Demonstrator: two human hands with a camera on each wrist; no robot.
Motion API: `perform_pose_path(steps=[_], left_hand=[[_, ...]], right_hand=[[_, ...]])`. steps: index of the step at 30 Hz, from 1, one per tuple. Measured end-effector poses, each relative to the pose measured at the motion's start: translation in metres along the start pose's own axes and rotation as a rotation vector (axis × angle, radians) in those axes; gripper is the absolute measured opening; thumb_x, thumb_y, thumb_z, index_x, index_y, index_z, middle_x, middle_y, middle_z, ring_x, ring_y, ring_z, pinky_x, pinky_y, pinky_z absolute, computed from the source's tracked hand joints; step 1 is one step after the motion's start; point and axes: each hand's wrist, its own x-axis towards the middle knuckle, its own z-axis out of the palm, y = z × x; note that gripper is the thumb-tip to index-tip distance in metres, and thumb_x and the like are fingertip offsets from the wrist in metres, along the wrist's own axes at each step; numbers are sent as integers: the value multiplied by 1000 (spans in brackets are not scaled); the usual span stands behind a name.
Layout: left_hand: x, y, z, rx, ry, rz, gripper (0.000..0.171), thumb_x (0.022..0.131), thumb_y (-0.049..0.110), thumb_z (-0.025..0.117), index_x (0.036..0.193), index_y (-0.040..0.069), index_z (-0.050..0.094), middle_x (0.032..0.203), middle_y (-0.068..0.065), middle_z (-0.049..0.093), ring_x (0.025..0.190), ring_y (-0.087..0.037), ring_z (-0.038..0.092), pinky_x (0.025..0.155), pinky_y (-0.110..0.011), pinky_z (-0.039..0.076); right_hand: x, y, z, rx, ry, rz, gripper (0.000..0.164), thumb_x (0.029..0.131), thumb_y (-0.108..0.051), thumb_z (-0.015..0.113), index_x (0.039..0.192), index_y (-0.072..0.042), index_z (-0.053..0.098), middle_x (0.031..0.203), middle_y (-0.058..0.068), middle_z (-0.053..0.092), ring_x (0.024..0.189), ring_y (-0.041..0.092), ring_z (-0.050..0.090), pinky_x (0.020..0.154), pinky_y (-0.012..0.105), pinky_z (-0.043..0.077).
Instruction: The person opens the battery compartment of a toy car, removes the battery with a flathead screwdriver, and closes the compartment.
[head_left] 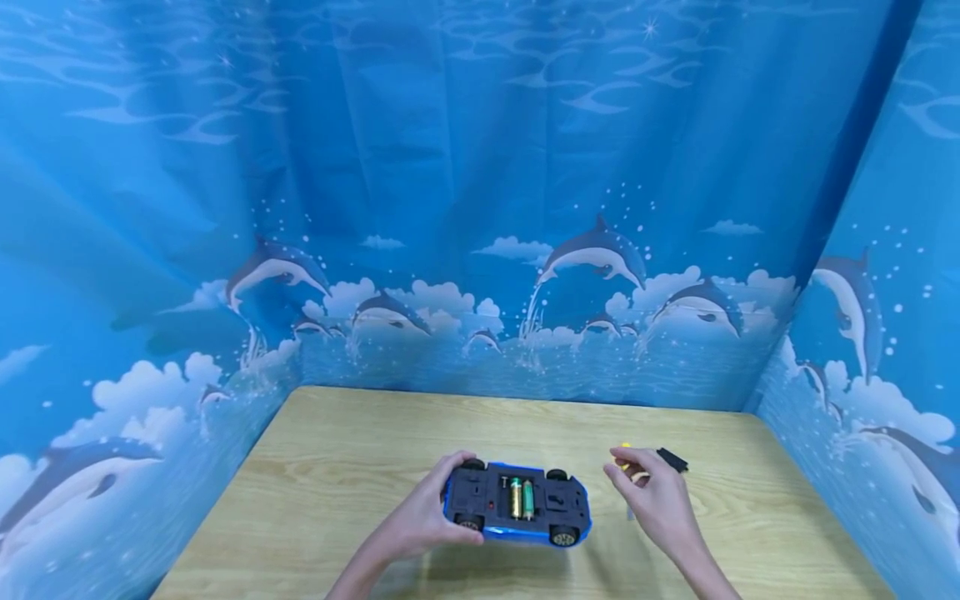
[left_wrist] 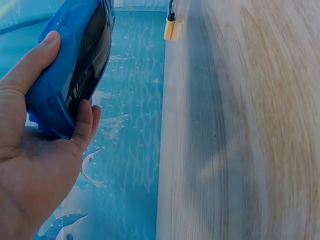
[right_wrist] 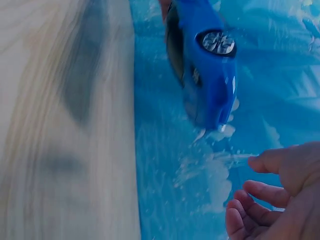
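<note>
My left hand (head_left: pixel 422 517) grips one end of a blue toy car (head_left: pixel 471 492), raised above the table with its black underside turned up. Two batteries (head_left: pixel 522 498), one mostly gold and one green, lie side by side in the uncovered compartment. In the left wrist view the thumb presses the blue body (left_wrist: pixel 55 85) and fingers curl round the far side. To the right of the car, my right hand (head_left: pixel 663 500) hovers with loosely bent fingers and nothing between them. Under and behind it shows a yellow-handled tool (head_left: pixel 626 447), partly hidden by the hand.
A small black piece (head_left: pixel 672 460) lies on the table beyond the right hand. The wooden table (head_left: pixel 360 433) ends at blue dolphin-print curtains (head_left: pixel 450 208) at the back and sides.
</note>
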Motion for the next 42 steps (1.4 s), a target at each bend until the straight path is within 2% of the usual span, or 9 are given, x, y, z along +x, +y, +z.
perform_pose_path(steps=[4,8,11,15,19,25,31,34,42], left_hand=[[-1,2,1,-4,3,5,101,72,16,95,155,10,38,146,-14,48,114,-24,56,98,-39,48],[-1,3,1,-14,0,-2,101,72,14,94,155,10,38,147,-15,47,115,-24,56,98,-42,48],[0,3,1,-5,-2,-2,101,71,15,95,155,10,38,146,-15,47,116,-25,56,98,-45,47],[1,1,2,12,-2,-5,101,72,20,95,155,10,38,146,-14,48,116,-26,56,99,-48,46],[2,0,2,18,0,2,101,72,21,95,155,10,38,146,-13,49,117,-26,56,102,-49,45],[3,1,3,13,-1,12,100,72,22,95,155,11,38,146,-12,49,120,-26,55,105,-48,43],[3,1,4,6,-4,13,100,73,21,95,155,11,38,146,-12,49,121,-27,55,105,-46,43],[3,1,4,2,-5,21,100,73,20,95,154,10,38,146,-12,49,121,-26,55,105,-44,43],[4,3,6,-12,-5,43,99,71,16,95,154,9,39,144,-11,50,120,-25,55,104,-35,44]], right_hand=[[-1,-15,8,46,-9,-55,23,87,-5,81,109,-3,77,96,1,71,83,7,63,70,23,55],[-2,-27,17,71,-33,-124,23,86,-4,82,109,-6,77,102,-2,72,89,15,64,75,31,56],[-3,-34,24,83,-67,-140,24,86,-4,82,109,-9,77,106,-3,72,95,20,64,80,36,56],[-2,-44,33,74,-116,-137,23,87,-8,83,108,-15,78,108,-7,71,102,19,64,85,40,56],[-2,-52,41,43,-143,-177,22,87,-12,84,107,-19,78,108,-10,70,106,16,63,90,45,54],[-5,-56,49,30,-163,-231,23,83,-9,86,103,-19,79,106,-12,69,104,15,63,92,45,53],[-7,-56,53,20,-183,-256,21,83,-9,86,101,-16,79,105,-12,69,103,14,61,94,52,48],[-7,-56,55,14,-195,-260,20,83,-11,86,101,-16,80,106,-12,69,103,14,60,95,55,45],[-10,-57,58,-25,-239,-246,22,83,-15,87,104,-15,80,107,-11,68,104,16,60,93,55,44]])
